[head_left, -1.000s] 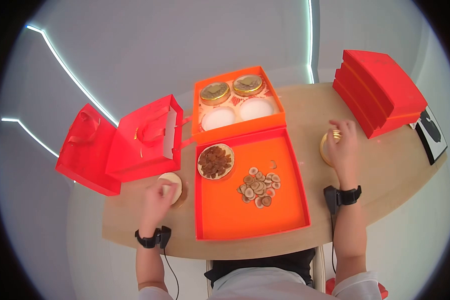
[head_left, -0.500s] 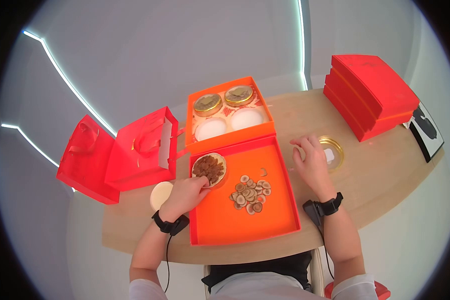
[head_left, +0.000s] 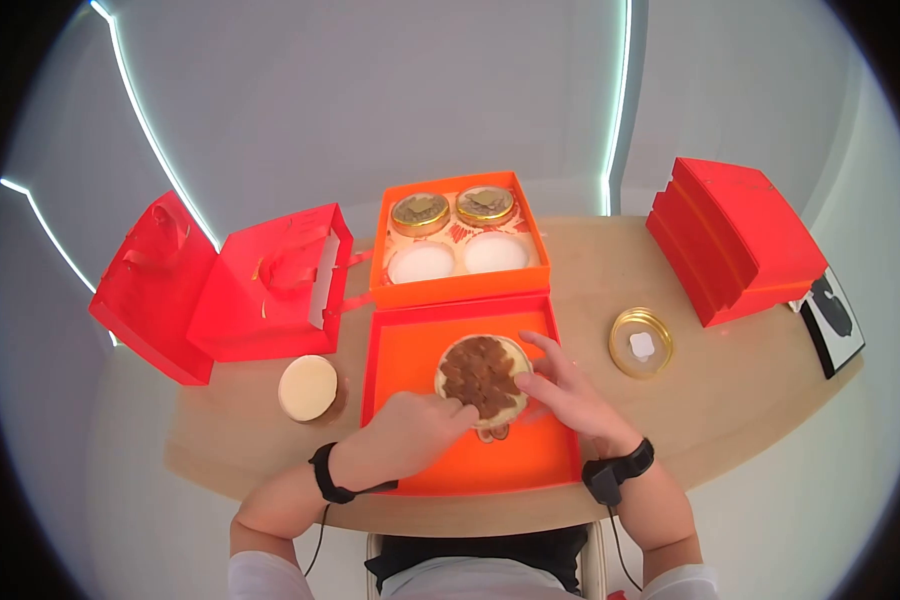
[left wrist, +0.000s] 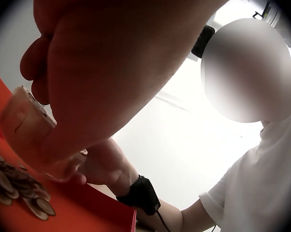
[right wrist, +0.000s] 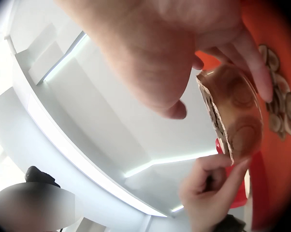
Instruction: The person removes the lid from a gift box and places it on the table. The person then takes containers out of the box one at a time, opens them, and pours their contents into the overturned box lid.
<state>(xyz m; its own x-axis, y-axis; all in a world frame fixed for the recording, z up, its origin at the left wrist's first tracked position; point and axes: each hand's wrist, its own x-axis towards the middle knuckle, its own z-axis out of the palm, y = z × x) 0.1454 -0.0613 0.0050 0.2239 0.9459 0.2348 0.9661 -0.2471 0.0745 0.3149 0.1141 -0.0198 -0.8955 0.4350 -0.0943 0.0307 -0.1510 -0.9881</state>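
A round clear tub (head_left: 482,378), topped with brown pieces inside a pale rim, is tilted above the orange box tray (head_left: 425,335). My left hand (head_left: 398,437) pinches its near-left edge; thumb and bent fingers (right wrist: 210,186) show in the right wrist view. My right hand (head_left: 575,400) is at the tub's right side, fingers spread and fairly straight, one lying along the wall (right wrist: 232,111). Round dried slices (head_left: 492,434) show below the tub in the head view, mostly hidden; the left wrist view shows more slices (left wrist: 15,183) on the orange surface.
Behind is an orange box (head_left: 460,292) with two gold-rimmed jars (head_left: 485,204) and two white round recesses. A cream disc (head_left: 308,388) and red bags (head_left: 270,285) stand left. Right are a gold-rimmed lid (head_left: 641,343), red boxes (head_left: 735,240) and a black-and-white item (head_left: 833,315).
The tub has moved from the tray's upper left toward its middle, above the slices, with my left hand at its edge. My right hand has come left from beside the gold-rimmed lid to the tub.
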